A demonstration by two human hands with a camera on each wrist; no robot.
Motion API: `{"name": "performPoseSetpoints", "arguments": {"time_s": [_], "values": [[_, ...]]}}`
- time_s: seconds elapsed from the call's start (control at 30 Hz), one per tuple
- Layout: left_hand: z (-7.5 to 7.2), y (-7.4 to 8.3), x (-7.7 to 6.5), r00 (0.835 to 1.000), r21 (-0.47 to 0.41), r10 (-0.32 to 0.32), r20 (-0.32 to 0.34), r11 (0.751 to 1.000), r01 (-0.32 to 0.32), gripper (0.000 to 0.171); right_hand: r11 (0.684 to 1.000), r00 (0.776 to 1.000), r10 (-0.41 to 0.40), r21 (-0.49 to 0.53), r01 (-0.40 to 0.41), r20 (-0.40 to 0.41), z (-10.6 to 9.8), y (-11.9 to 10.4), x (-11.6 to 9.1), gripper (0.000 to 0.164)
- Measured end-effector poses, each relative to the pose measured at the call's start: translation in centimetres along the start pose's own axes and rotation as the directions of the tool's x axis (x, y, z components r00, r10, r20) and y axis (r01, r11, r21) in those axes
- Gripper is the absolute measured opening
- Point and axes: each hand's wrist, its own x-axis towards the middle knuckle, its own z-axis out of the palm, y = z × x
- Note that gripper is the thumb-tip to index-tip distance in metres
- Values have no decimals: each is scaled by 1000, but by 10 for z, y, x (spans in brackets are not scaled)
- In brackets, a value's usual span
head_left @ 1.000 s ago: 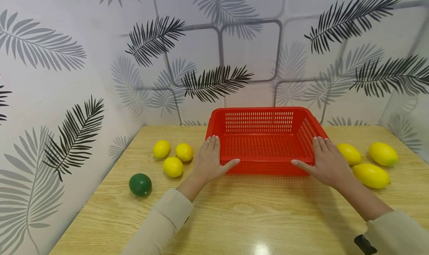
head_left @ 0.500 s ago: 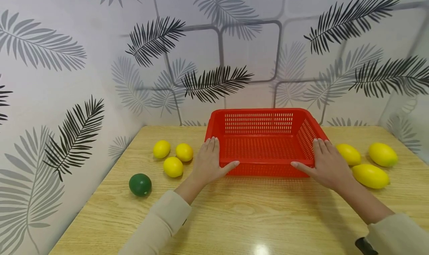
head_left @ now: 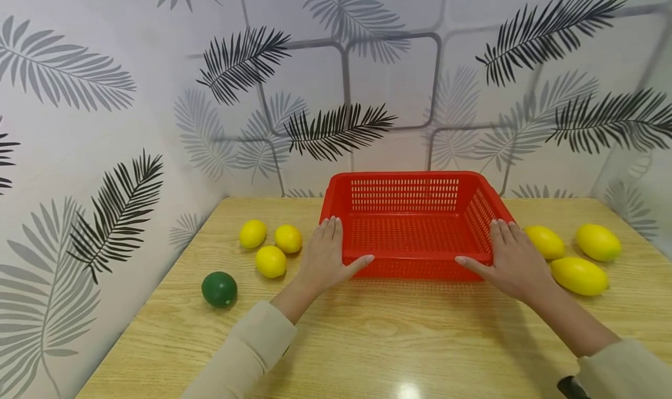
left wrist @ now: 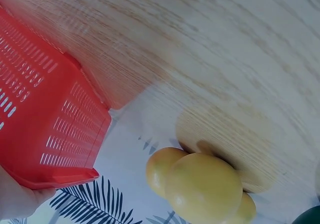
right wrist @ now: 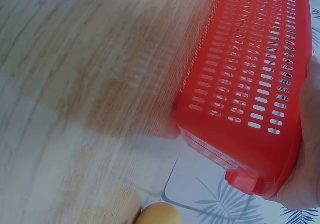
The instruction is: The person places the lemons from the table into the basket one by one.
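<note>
A red plastic basket (head_left: 401, 233) with slotted walls and nothing inside is between both hands at the far side of the wooden table. My left hand (head_left: 322, 256) lies at its near left corner, fingers straight along the left rim and thumb along the front rim. Mirroring it, my right hand (head_left: 517, 262) touches the near right corner with straight fingers and its thumb on the front rim. From the left wrist, the basket's slotted side (left wrist: 75, 129) shows with part of the hand (left wrist: 17, 199) at the rim. From the right wrist, the hand (right wrist: 305, 154) presses against the rim.
Several yellow lemons lie on the table (head_left: 388, 340): a group with one lemon (head_left: 271, 261) left of the basket, and larger ones, including a lemon (head_left: 580, 275), close beside my right hand. A dark green round fruit (head_left: 219, 289) sits nearer at left. A leaf-patterned wall (head_left: 388, 95) stands behind.
The basket has shifted slightly toward me, both hands keeping their places at its corners. The lemons and the green fruit stay where they were.
</note>
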Motion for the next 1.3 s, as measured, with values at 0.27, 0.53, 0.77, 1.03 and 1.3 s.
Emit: {"name": "performPoseSetpoints", "arguments": {"time_s": [0.27,0.53,0.77,1.03,1.3], "values": [[0,0,-3,1000,1,6,-2,1000,-6,95,1000,1000,1,0,-1,2,-1,0,-3,103],[-1,0,-6,1000,15,14,-22,1000,-13,94,1000,1000,19,16,-19,22,-2,-3,-7,105],[-3,1,-11,1000,-7,8,-25,1000,-8,95,1000,999,23,18,-23,30,-2,-5,-9,105],[-2,0,-15,1000,-11,7,-27,1000,-7,94,999,999,26,33,-27,38,-3,-8,-12,105],[-2,0,-19,999,-13,10,-34,1000,-10,95,998,998,38,39,-40,42,-3,-10,-16,106]]}}
